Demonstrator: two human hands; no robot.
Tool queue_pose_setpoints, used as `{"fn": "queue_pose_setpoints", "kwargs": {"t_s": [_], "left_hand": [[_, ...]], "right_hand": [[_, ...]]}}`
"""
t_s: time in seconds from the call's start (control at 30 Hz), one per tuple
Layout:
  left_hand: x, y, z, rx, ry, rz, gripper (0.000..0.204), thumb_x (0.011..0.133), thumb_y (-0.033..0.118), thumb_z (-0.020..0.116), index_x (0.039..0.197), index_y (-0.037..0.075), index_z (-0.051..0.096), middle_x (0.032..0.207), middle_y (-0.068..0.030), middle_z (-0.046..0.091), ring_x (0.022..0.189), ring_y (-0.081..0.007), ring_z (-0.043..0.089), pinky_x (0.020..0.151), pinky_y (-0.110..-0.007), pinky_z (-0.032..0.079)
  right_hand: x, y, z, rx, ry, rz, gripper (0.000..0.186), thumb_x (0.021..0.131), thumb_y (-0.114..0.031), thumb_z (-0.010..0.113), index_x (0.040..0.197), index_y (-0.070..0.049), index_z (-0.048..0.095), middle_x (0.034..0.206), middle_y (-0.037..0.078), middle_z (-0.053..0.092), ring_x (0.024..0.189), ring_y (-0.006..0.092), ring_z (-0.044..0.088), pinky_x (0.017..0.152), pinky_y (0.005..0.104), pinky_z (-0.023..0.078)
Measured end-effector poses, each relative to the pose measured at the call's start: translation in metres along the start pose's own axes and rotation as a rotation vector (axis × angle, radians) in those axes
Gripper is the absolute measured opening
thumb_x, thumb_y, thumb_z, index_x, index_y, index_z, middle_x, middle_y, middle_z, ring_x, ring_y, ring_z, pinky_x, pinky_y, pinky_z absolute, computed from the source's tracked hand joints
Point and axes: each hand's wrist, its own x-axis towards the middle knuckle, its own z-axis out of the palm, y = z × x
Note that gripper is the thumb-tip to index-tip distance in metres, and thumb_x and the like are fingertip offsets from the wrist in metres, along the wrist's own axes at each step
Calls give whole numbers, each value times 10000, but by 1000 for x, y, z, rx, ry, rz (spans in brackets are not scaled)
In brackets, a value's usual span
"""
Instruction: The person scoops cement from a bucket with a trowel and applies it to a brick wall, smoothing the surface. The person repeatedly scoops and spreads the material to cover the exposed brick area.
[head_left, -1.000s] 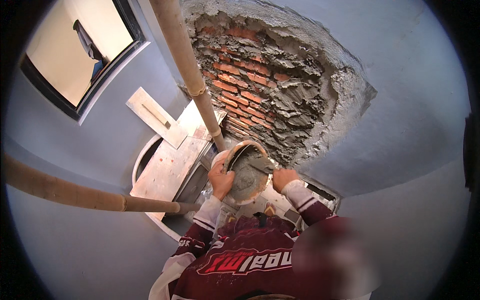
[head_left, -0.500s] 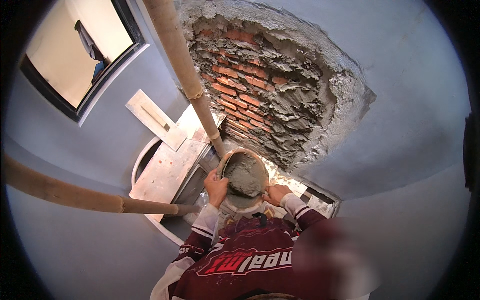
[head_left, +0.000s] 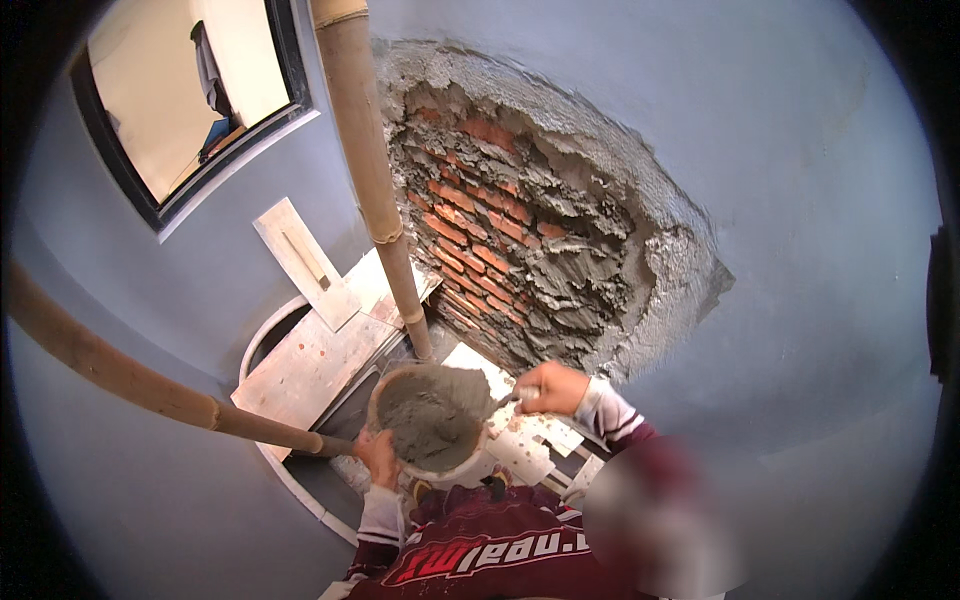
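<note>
My left hand (head_left: 378, 460) is closed on the near-left rim of a round bucket (head_left: 464, 470) filled with wet grey mortar (head_left: 425, 425). In my right hand (head_left: 553, 388) is a trowel (head_left: 514, 396), gripped by its handle just beyond the bucket's right rim. Mortar covers the blade, which sits over the bucket's far right side. Past the bucket lies a broken-out wall patch (head_left: 465, 215) of red bricks. Rough grey mortar (head_left: 590, 265) is daubed over the patch's right part.
A bamboo pole (head_left: 372, 160) rises in front of the wall; another bamboo pole (head_left: 180, 395) crosses from the left. A wooden float (head_left: 305, 265) leans on stained boards (head_left: 310, 370). A dark-framed window (head_left: 150, 215) is at upper left. Spattered boards (head_left: 515, 450) lie below my right hand.
My right hand has moved from the bucket's rim up and right, lifting the trowel with mortar. My left hand and the bucket have shifted left and nearer to me in the view.
</note>
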Motion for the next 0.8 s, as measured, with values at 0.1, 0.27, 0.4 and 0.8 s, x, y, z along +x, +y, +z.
{"fn": "queue_pose_setpoints", "kwargs": {"t_s": [0.1,0.27,0.4,0.8], "left_hand": [[1,-10,-22,-51,85,13,382,705,-97,529,1077,-68,610,859,-9,624,682,-113,567,613,-243,445],[-11,3,-52,248,212,77,280,694,-73,551,967,-70,607,825,1,601,682,-102,537,609,-236,421],[0,-4,-78,93,245,54,250,683,-60,568,930,-74,599,795,10,562,673,-96,505,600,-244,407],[7,18,-63,194,190,11,170,686,-60,581,854,-43,596,791,-68,602,686,-155,560,613,-294,440]], "right_hand": [[14,-1,-71,337,27,280,167,832,-171,705,932,-38,717,800,33,698,629,116,628,573,262,523],[-39,10,-144,449,785,264,250,863,-304,682,860,-55,675,639,-36,541,508,64,495,440,225,333],[-103,19,-143,300,744,362,264,870,-282,670,813,-25,647,634,14,582,507,89,547,456,257,418],[30,89,-37,-670,799,584,309,905,-294,564,1064,-31,541,1018,193,598,834,413,657,733,524,525]]}}
